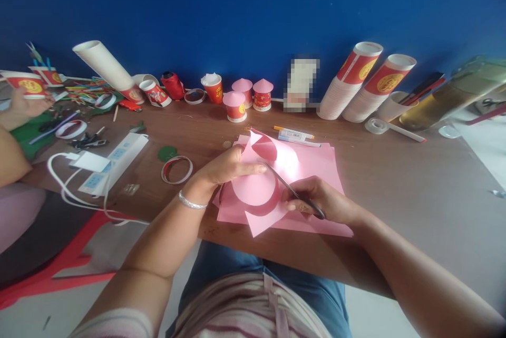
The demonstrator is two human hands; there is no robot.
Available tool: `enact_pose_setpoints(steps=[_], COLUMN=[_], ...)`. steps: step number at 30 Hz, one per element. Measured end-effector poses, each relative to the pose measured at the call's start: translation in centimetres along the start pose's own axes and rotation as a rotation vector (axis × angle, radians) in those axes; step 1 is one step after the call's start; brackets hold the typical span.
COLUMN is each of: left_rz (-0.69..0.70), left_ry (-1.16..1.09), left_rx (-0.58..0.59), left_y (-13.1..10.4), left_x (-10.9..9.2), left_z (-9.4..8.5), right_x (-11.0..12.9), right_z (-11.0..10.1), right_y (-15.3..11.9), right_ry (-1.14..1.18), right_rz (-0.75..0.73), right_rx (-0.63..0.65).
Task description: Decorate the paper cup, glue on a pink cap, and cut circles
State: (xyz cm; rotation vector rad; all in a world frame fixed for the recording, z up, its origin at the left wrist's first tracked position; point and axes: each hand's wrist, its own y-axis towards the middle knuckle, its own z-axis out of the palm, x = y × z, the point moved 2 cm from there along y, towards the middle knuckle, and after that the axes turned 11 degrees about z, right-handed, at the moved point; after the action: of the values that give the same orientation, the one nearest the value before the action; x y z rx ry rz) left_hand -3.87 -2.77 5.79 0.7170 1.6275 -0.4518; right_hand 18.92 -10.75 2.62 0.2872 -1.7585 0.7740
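Note:
Pink paper (255, 186) with a rounded, partly cut piece is pinched in my left hand (233, 166), thumb on top. Scissors (294, 190) are held in my right hand (316, 198), their blades at the paper by the curved edge, near my left thumb. A cut strip hangs off below the round piece. Beneath both hands, more pink sheets (326, 169) lie flat on the brown table (415, 185). Behind the sheets lie pens (296, 135). Farther back stand small red cups with pink cone tops (234, 108).
Stacked paper cups (340, 95) lean at the back right, near a tape roll (376, 126) and a bottle (443, 90). To the left are a power strip (118, 161) with white cables and a tape ring (176, 170). Another person's hand (26, 103) holds a cup at the far left.

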Motion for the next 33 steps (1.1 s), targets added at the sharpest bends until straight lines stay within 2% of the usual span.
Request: enact_pose_setpoints(steps=[33], left_rz=[0.005], left_ry=[0.026], left_rx=[0.063], left_y=[-0.04], left_x=[0.13], left_z=[-0.3], right_x=[0.03], right_z=[-0.16], right_y=[-0.12], right_ry=[-0.023], right_rz=[-0.025], right_rx=[-0.008])
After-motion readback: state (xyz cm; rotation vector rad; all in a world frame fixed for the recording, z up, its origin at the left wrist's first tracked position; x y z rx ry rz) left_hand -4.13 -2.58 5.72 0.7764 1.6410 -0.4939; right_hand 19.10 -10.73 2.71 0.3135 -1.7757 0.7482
